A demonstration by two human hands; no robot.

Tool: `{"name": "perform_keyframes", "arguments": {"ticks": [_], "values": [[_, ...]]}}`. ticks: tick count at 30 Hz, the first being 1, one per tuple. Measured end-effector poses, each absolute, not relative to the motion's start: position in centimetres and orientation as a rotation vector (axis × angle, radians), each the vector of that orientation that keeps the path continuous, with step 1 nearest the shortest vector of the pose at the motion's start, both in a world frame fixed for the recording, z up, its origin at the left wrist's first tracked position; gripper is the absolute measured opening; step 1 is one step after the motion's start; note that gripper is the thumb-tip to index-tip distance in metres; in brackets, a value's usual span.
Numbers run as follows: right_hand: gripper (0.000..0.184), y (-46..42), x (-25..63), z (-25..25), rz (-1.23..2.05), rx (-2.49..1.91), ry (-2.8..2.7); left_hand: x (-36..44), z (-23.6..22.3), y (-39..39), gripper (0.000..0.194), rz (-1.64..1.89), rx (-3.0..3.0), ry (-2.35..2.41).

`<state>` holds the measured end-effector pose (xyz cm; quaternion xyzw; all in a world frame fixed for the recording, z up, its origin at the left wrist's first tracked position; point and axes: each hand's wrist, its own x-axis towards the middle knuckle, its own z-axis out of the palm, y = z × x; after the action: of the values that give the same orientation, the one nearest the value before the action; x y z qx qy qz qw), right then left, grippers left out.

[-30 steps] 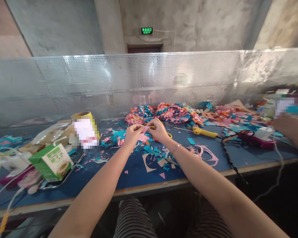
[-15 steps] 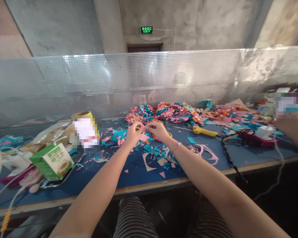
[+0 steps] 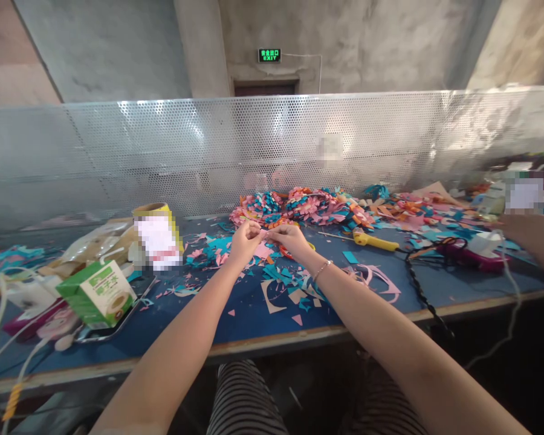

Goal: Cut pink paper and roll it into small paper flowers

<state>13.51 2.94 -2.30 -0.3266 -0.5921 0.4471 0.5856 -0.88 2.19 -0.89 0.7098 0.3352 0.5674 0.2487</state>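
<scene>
Both hands meet over the middle of the blue table, fingertips pinched together. Between them is a small pink piece, mostly covered by fingers; its material I cannot make out. My left hand grips its left side and my right hand its right side. Beneath and around them lie pink and blue scraps, with part of an orange-red ring showing by the right hand. Just behind sits a pile of fringed pink, blue and orange pieces.
A yellow glue gun with a black cord lies to the right. On the left stand a green drink carton and a yellow roll. A perforated metal screen rises behind. Another person's arm reaches in at far right.
The fingers of my right hand have shifted slightly at the pink piece, and more of it shows between the hands. The whole view has moved a little.
</scene>
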Motion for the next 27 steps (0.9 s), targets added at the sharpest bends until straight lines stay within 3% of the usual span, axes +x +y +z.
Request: {"name": "perform_keyframes", "arguments": {"ticks": [5, 13, 20, 27], "values": [[0.031, 3.0, 13.4, -2.3, 1.008, -0.687, -1.348, -1.0, -0.8, 2.1, 0.008, 1.544, 1.967, 1.021], [0.029, 3.2, 13.4, -2.5, 0.988, -0.630, -1.392, -0.3, -0.5, 1.4, 0.018, 1.518, 1.827, 0.943], [0.024, 3.4, 13.6, -2.5, 0.962, -0.627, -1.401, -0.6, 0.0, 1.0, 0.006, 1.626, 2.000, 1.119], [0.027, 3.2, 13.5, -2.5, 0.985, -0.622, -1.401, -0.9, -0.1, 1.1, 0.011, 1.637, 2.272, 1.084]]}}
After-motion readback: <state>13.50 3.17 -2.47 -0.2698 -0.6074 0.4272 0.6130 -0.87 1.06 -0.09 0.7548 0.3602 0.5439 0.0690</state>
